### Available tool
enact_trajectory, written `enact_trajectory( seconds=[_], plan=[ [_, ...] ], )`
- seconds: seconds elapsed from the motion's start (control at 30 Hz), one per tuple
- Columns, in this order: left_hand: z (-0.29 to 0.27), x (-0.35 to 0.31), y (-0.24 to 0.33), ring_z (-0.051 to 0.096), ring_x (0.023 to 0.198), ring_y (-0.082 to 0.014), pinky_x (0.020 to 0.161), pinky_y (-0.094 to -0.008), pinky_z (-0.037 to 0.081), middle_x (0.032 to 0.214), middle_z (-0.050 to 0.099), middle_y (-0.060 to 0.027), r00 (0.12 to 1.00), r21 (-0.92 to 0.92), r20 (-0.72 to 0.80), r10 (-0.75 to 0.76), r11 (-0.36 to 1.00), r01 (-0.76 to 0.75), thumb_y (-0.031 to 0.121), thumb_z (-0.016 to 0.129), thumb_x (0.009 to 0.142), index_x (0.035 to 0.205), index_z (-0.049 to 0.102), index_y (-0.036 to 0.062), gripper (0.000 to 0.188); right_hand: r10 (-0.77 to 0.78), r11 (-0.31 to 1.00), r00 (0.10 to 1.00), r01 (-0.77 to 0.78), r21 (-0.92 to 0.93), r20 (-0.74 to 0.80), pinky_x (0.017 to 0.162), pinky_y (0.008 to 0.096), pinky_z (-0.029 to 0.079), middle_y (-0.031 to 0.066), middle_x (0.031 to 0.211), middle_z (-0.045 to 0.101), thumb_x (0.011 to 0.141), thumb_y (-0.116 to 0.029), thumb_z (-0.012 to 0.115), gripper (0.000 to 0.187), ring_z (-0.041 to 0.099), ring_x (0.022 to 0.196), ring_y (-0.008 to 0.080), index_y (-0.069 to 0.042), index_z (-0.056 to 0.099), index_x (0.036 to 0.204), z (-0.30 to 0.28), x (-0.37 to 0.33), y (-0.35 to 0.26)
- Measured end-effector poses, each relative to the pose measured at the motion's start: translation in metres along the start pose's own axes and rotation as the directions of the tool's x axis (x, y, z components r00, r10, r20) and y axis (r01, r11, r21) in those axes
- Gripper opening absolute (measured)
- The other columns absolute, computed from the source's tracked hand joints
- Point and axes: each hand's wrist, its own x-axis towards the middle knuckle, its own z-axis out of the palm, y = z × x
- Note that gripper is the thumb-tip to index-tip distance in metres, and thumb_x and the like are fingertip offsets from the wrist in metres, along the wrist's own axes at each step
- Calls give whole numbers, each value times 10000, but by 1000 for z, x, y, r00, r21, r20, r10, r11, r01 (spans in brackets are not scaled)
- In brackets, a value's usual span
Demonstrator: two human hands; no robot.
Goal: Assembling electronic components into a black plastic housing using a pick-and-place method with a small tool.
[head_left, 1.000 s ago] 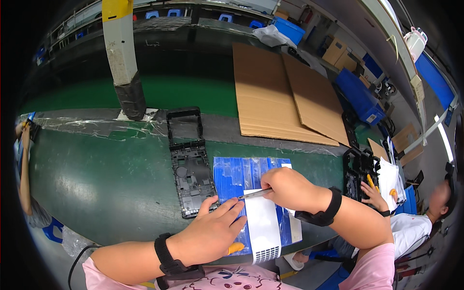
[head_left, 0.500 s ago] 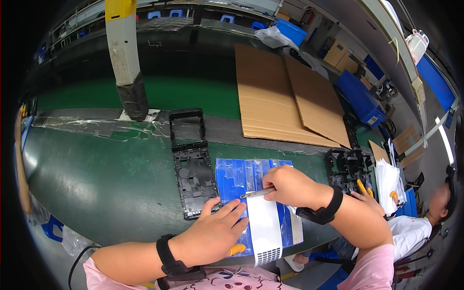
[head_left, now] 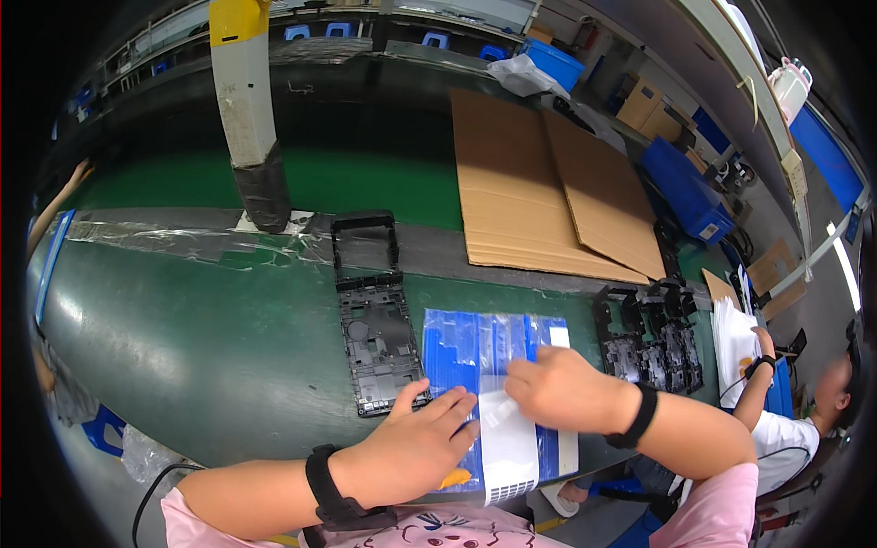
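My left hand [head_left: 416, 443] lies with its fingers spread across the left part of a blue board [head_left: 452, 352] covered in clear plastic, its fingertips at the edge of a white sheet [head_left: 508, 452]. This sheet has a dark grid printed at its near end. Over its far end, my right hand [head_left: 562, 388] is closed in a pinch on a thin, pale film [head_left: 499, 409], slightly blurred. A yellow-orange piece [head_left: 455, 478] pokes out under my left hand. Just left of the board rests a black plastic frame [head_left: 379, 338] with an open loop at its far end.
Several black plastic frames [head_left: 649, 338] stand to the right. Flat cardboard sheets [head_left: 521, 192] lie farther back, near a blue bin [head_left: 685, 187]. A pillar [head_left: 247, 119] rises from the green table [head_left: 210, 338]. At right a co-worker's arm [head_left: 756, 379] reaches to white sheets [head_left: 731, 338].
A slim metal tool in my right hand no longer shows; pale film is at its fingertips instead. That hand has shifted right and down. The co-worker's hand has moved from the black frames to the white sheets.
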Motion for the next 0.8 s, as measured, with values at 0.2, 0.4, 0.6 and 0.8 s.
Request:
enact_trajectory(
  seconds=[0.2,0.4,0.6,0.8],
  plan=[
    [-3,-2,5,395,1205,-259,950,-533,245,1263,434,-160,1000,47,17,1,999,-2,232,615,757,1156,522,48,449,168,964,981,-144,222,-94,513,322,459,70,776,531,660,-57,627,157,539,560,252,-45,556,800,-13,-33,-21],
    [2,-3,6,399,1205,-265,952,-545,226,1260,444,-171,1000,81,7,4,997,-4,358,616,773,1156,525,52,498,493,777,867,-476,413,71,709,375,463,116,905,551,699,-55,619,157,571,820,292,-9,591,848,11,-7,6],
    [1,-1,5,394,1216,-267,950,-559,220,1258,450,-170,1000,91,15,-4,996,3,389,617,765,1143,538,58,508,180,925,982,-150,350,-53,613,386,474,106,896,531,699,-9,549,147,577,731,306,-6,553,846,16,-12,3],
    [0,2,6,414,1199,-272,935,-565,240,1253,456,-170,1000,99,10,-7,995,6,421,610,761,1133,547,56,525,25,831,997,24,556,-79,579,379,487,113,868,544,712,-12,525,269,581,672,302,-29,482,977,-3,-58,-63]
  ],
)
